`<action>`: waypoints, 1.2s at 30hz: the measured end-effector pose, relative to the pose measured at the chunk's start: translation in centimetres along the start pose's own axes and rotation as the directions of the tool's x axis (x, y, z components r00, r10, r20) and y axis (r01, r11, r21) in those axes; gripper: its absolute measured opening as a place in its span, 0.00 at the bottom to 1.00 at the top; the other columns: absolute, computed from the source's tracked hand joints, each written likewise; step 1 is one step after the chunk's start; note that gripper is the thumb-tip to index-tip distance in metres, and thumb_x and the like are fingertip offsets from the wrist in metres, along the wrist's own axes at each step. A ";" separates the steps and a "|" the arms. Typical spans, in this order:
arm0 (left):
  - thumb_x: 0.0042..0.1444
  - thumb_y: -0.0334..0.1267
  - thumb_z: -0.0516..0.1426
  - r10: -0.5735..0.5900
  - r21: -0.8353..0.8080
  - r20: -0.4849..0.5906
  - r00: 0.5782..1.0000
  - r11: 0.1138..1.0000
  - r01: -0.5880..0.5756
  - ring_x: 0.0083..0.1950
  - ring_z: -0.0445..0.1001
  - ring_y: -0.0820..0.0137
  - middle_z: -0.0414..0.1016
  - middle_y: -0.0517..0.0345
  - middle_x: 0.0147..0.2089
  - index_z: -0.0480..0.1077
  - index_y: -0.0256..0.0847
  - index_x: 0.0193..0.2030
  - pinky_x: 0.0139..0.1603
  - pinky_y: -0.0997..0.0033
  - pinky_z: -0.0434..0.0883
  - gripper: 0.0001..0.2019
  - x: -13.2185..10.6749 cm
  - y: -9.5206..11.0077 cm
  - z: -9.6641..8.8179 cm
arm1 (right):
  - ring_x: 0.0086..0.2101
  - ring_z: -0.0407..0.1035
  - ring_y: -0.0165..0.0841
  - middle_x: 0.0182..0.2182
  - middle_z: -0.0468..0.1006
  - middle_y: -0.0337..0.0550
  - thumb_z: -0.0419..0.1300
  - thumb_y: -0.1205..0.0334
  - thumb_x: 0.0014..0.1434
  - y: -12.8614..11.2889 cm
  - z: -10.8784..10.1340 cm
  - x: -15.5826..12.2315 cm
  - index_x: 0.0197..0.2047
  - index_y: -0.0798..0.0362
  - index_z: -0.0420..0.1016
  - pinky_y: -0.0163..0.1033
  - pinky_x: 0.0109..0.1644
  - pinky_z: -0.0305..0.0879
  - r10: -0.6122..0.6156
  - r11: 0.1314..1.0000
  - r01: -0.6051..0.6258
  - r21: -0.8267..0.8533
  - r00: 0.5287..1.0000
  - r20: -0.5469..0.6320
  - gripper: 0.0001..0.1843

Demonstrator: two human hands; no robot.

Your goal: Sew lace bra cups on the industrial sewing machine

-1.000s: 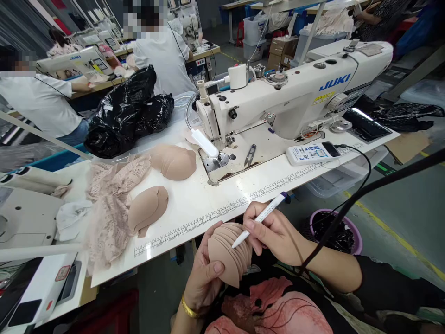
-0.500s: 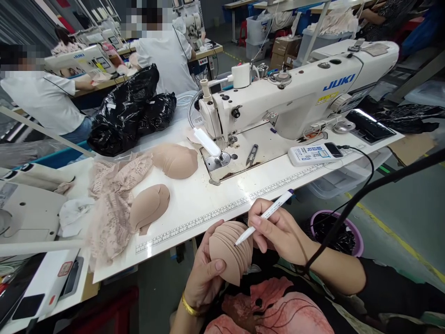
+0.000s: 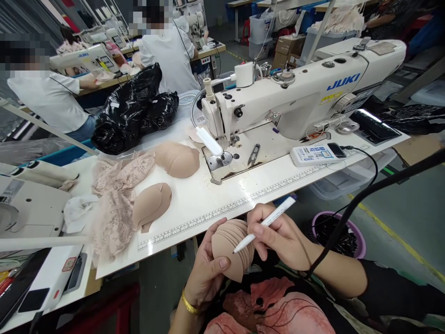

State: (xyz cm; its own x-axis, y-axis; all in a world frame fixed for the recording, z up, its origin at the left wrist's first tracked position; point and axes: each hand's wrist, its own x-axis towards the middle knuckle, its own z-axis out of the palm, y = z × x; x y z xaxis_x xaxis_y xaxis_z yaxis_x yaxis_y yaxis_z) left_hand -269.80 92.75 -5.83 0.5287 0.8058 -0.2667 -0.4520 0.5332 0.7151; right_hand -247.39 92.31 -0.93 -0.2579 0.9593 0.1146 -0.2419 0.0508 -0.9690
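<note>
Head view: what does the left hand [image 3: 206, 273] hold?

– A fanned stack of beige cups [image 3: 224, 248], clasped with the thumb across its front face; the fingers behind are mostly hidden.

– And the right hand [image 3: 280, 239]?

– Thumb and fingers pinch a white marker [image 3: 269, 220], its tip slanting down toward the front of the stack. Whether the tip touches cannot be told.

– What lies just beyond the hands?

– The table [image 3: 187, 197], with a ruler strip [image 3: 212, 215] along its near edge. Ahead and to the left of the left hand are a smaller beige stack [image 3: 153, 204], lace fabric [image 3: 116, 208] and, farther off, a larger beige pile [image 3: 179, 160].

– And ahead of the right hand?

– Snips [image 3: 254, 154] lie on the bed of a sewing machine [image 3: 295, 99]; a white box-shaped device [image 3: 311, 155] sits to their right. Below and right of that hand stands a purple-rimmed bin [image 3: 361, 246].

– Farthest out?

– Black bags [image 3: 130, 111], well beyond the left hand.
</note>
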 end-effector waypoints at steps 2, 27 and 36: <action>0.52 0.44 0.75 0.032 0.144 0.017 0.999 0.989 -0.034 0.63 0.76 0.46 0.74 0.46 0.64 0.64 0.54 0.72 0.61 0.50 0.77 0.42 0.1 1.1 0.0 | 0.28 0.69 0.31 0.29 0.78 0.37 0.54 0.48 0.79 -0.6 -0.6 0.4 0.48 0.50 0.71 0.36 0.33 0.63 -0.049 0.994 0.043 -0.104 0.997 -0.054 0.15; 0.75 0.47 0.53 0.230 -0.381 0.108 0.967 0.908 -0.174 0.71 0.74 0.57 0.76 0.54 0.70 0.61 0.61 0.77 0.75 0.53 0.68 0.26 2.1 0.6 -2.8 | 0.47 0.71 0.42 0.48 0.76 0.48 0.59 0.43 0.74 2.8 -0.3 1.3 0.62 0.46 0.67 0.46 0.52 0.65 -0.142 0.934 0.047 -0.355 0.959 -0.246 0.22; 0.73 0.47 0.54 0.187 -0.311 0.143 0.972 0.941 -0.135 0.69 0.76 0.57 0.73 0.56 0.73 0.52 0.66 0.79 0.69 0.59 0.75 0.31 0.9 -0.8 -5.7 | 0.26 0.63 0.32 0.20 0.71 0.31 0.61 0.34 0.70 1.1 -2.1 3.7 0.40 0.49 0.66 0.38 0.36 0.58 0.075 0.996 -0.054 0.072 0.938 -0.337 0.25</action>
State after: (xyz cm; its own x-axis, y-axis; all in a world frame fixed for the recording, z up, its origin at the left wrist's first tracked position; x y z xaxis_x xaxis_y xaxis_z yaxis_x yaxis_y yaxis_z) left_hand -273.01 94.52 -10.31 0.5321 0.8460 -0.0326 -0.7204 0.4726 0.5076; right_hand -246.70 96.52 -2.05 0.0551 0.9977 -0.0390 -0.2942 -0.0211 -0.9555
